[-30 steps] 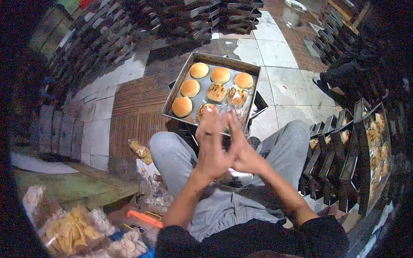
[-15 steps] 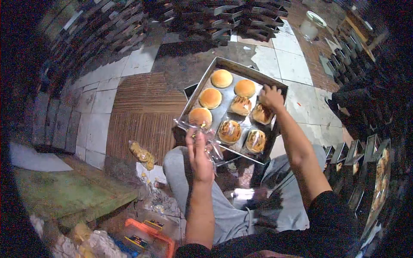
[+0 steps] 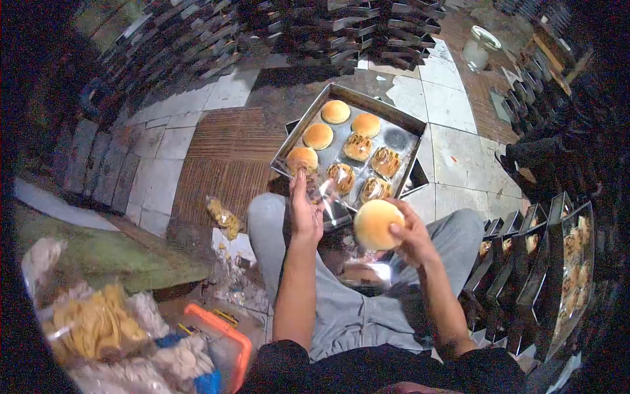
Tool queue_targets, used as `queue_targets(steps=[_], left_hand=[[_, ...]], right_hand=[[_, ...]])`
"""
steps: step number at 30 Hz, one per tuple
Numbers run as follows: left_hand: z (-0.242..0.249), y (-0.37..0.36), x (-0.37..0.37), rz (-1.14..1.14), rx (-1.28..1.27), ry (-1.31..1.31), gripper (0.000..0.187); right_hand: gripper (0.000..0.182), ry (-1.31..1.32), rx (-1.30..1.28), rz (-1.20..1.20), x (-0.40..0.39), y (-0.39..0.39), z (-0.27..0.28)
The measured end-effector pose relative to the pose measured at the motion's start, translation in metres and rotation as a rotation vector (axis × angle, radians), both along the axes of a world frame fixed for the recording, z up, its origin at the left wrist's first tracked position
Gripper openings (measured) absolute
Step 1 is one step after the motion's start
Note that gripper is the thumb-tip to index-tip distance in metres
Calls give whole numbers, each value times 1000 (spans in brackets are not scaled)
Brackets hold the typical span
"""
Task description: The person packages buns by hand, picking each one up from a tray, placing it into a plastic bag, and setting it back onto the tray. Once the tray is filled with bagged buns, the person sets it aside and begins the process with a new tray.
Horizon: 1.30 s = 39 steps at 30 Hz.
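Golden bun [image 3: 375,223]: round, smooth, domed, unwrapped, at frame centre below the baking tray [image 3: 412,125].
Right hand [image 3: 412,238]: fingers curled around the bun.
Left hand [image 3: 305,211]: fingers pinching a clear plastic bag [image 3: 326,197].

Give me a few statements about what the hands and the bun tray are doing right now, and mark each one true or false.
1. The right hand holds a plain bun. True.
2. The left hand holds a knife. False: it holds a clear plastic bag.
3. The tray has wrapped and unwrapped buns. True.
4. The tray sits on the person's lap. False: it rests beyond the knees, over the floor.
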<state>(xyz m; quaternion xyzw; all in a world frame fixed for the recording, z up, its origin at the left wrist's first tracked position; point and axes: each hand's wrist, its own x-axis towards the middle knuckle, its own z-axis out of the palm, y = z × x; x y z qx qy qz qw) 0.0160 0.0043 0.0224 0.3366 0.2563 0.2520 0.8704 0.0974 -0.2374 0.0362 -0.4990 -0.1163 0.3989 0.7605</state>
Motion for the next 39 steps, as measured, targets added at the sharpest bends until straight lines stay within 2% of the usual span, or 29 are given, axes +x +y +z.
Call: queue_targets(steps=[1,3,5,6,7,8,9,11,13,15,16,17,18,20,21,22,23,25,27,29,30,31,32,33,34,35,37,39], left_hand=[[1,-3,-1,-11,-29,-14,49],[11,-16,-8,-49,-51,-52,48],[32,-33,-10,-125,-186,-153,50],[24,-34,-12,-98,-189,-128,57],[37,-33,-17,-190,-275,-180,64],[44,-37,-20,-117,-257,-197,65],[44,-46,-21,-57,-242,-214,66],[31,-80,-20,-73,-33,-133,69],[35,-103,-17,-17,3,-27,75],[-14,-63,-18,-119,147,-178,78],[1,-58,-24,-199,-32,-305,76],[15,-61,-27,-148,-189,-208,74],[19,-68,-26,-127,-165,-183,72],[7,-68,-25,-118,-143,-165,71],[6,-61,-25,-197,-116,-183,69],[5,-56,-22,-275,-84,-203,67],[6,-51,-24,-68,-244,-181,65],[38,-32,-37,-8,-179,-228,66],[55,-21,-48,10,-193,-276,68],[59,-31,-57,41,-154,-272,71],[44,-33,-58,-26,-112,-326,71],[28,-33,-58,-92,-70,-379,72],[12,-32,-53,-53,-155,-346,72],[21,-35,-52,-49,-159,-349,72],[40,-36,-52,56,-122,-301,71],[50,-33,-53,167,-80,-256,71],[57,-7,-64,120,-120,-342,67],[72,-9,-73,118,-1,-392,65]], right_hand=[[68,-26,56,24,-20,10,29],[63,-382,-100,31,-34,24,35],[59,-1034,-264,6,-51,35,47],[58,-1217,-238,44,-59,37,31],[59,-1408,-225,76,-68,37,15],[58,-1445,-275,103,-79,33,35],[60,-1437,-301,103,-83,34,32],[60,-1304,-365,84,-75,40,25],[63,-1208,-321,41,-74,36,24],[50,-1201,-265,127,-75,26,16],[41,-1176,-235,71,-77,22,31],[32,-1153,-201,22,-81,19,47],[32,-1163,-205,0,-82,23,49],[22,-854,-339,63,-90,33,46],[25,-921,-178,-33,-92,38,46],[25,-940,-127,160,-94,31,46],[25,-960,-73,353,-95,23,47],[25,-785,279,841,-100,12,68],[25,-815,305,852,-96,10,60],[26,-923,-81,151,-90,23,49],[23,-866,-111,40,-89,32,59],[23,-865,-109,41,-97,43,57],[23,-943,-169,66,-110,54,51],[22,-1021,-231,93,-118,57,46],[22,-1140,-204,232,-120,52,46],[22,-1140,-195,238,-125,44,47],[22,-956,317,593,-137,28,61],[24,-1024,-51,523,-118,29,48]])
